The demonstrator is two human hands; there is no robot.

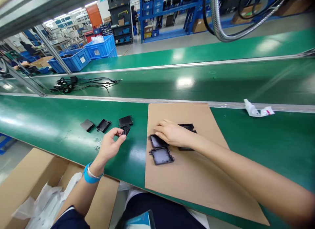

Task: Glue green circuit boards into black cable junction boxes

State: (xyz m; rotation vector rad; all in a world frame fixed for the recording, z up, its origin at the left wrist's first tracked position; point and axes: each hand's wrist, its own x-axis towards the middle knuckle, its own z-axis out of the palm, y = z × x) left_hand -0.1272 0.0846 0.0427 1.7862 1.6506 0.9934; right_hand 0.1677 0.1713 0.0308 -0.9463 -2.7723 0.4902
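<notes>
My left hand (pixel 111 144) pinches a small black ribbed plastic piece (pixel 126 130) between thumb and fingers, just above the green bench. Right behind that piece lies a flat black casing (pixel 125 120). Two more black casings, one grey-faced (pixel 87 125) and one open-sided (pixel 103 125), lie farther left. Over the cardboard sheet (pixel 197 183), my right hand (pixel 172 132) is closed with its fingertips at a black plastic casing (pixel 157 142), partly covering it. A second open casing (pixel 161 156) lies nearer me. Others (pixel 187 126) show partly behind my right hand and wrist.
Black cables (pixel 71 84) lie in the channel beyond a metal rail (pixel 137 100). Crumpled white wrapping (pixel 258 110) sits at the right by the rail. An open carton (pixel 31 176) with white packing stands below left. Blue bins (pixel 100 47) stand at the far left.
</notes>
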